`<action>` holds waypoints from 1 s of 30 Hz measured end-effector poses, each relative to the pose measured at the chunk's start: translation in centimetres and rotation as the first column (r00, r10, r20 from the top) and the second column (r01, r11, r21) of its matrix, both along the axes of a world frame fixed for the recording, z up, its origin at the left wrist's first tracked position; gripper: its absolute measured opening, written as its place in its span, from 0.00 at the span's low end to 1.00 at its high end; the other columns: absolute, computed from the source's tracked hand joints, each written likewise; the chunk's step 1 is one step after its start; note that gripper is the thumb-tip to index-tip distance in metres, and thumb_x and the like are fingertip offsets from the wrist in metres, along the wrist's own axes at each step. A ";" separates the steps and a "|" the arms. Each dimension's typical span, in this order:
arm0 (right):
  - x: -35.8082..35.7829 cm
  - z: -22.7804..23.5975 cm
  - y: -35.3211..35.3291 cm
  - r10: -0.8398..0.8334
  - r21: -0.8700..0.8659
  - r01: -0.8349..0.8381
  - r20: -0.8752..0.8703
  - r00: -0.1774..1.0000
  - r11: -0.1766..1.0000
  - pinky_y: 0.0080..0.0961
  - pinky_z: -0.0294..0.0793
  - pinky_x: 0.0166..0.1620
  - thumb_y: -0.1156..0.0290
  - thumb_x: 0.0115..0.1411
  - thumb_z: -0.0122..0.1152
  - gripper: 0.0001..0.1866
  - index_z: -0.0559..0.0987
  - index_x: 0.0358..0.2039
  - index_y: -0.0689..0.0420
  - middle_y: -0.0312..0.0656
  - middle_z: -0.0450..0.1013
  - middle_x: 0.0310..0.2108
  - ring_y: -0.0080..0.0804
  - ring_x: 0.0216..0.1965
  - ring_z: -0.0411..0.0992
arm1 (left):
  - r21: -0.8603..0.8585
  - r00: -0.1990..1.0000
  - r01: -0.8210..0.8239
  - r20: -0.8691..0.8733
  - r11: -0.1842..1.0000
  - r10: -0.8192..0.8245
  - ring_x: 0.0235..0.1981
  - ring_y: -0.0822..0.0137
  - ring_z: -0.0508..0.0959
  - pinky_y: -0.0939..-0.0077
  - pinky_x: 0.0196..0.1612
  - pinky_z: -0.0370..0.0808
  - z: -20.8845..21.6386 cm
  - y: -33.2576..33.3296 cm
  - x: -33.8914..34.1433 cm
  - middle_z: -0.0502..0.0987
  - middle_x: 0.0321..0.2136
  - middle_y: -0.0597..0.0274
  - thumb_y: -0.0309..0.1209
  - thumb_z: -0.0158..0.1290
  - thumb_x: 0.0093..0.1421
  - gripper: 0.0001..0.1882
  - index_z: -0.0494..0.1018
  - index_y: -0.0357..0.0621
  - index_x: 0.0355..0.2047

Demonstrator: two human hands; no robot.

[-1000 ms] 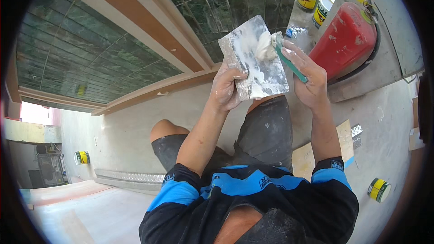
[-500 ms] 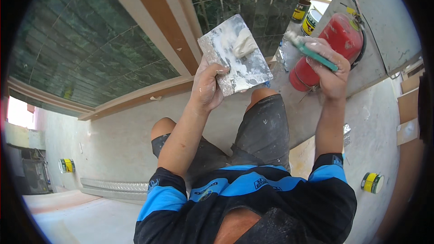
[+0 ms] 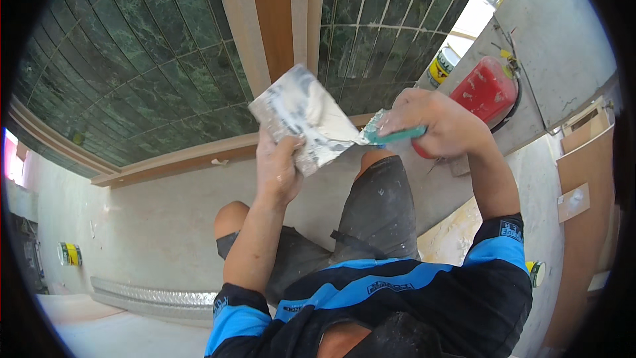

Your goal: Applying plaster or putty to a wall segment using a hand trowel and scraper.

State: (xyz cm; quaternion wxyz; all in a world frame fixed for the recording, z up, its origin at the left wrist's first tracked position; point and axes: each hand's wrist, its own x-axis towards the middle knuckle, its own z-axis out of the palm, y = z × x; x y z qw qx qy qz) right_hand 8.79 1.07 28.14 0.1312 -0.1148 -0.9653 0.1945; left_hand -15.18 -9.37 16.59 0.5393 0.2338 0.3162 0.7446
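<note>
My left hand (image 3: 278, 169) grips a flat metal plate (image 3: 275, 103) by its near left edge, thumb on top. White putty (image 3: 323, 116) is smeared across the plate and heaped toward its right side. My right hand (image 3: 434, 119) is closed round a putty knife with a green handle (image 3: 404, 135). Its putty-coated end meets the plate's right corner. The plate is tilted and slightly blurred, held above and in front of my knees. Part of the knife's blade is hidden by my fingers and putty.
Ahead stands a wall of dark green tiles (image 3: 152, 59) with wooden trim (image 3: 271, 20). A red fire extinguisher (image 3: 487, 93) and a yellow-banded can (image 3: 442, 66) stand at the right. Metal strips (image 3: 152, 299) lie at left, near another can (image 3: 69, 254). Brown boards (image 3: 580, 225) are far right.
My right hand has come left and down, bringing the putty knife to the plate's corner. My left hand has moved the plate left and lower. The view has shifted too.
</note>
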 end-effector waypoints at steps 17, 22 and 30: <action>-5.5 12.8 9.4 -0.061 0.996 -0.035 0.030 0.998 -0.079 0.41 0.51 0.64 0.64 0.46 0.64 0.14 0.83 0.37 0.43 0.24 0.75 0.47 0.30 0.57 0.59 | 0.027 0.986 0.107 0.124 0.994 -0.109 0.51 0.55 0.72 0.60 0.51 0.76 -2.0 0.8 -3.5 0.65 0.52 0.50 0.18 0.41 0.50 0.33 0.53 0.37 0.59; -6.9 14.0 10.0 -0.137 0.995 -0.065 0.054 0.989 -0.078 0.38 0.56 0.58 0.64 0.47 0.63 0.10 0.83 0.32 0.46 0.27 0.77 0.41 0.31 0.49 0.64 | 0.020 0.970 0.190 0.152 0.982 -0.191 0.52 0.56 0.71 0.61 0.53 0.73 -2.6 1.4 -3.6 0.65 0.53 0.51 0.17 0.42 0.50 0.34 0.52 0.38 0.60; -5.9 10.3 9.0 -0.199 0.979 0.174 -0.192 0.961 -0.102 0.33 0.61 0.55 0.73 0.47 0.61 0.16 0.82 0.38 0.46 0.28 0.75 0.48 0.30 0.51 0.68 | -0.013 0.956 0.227 0.193 0.974 -0.220 0.55 0.58 0.68 0.64 0.57 0.68 -2.7 1.3 -4.2 0.64 0.54 0.52 0.15 0.41 0.50 0.36 0.51 0.39 0.62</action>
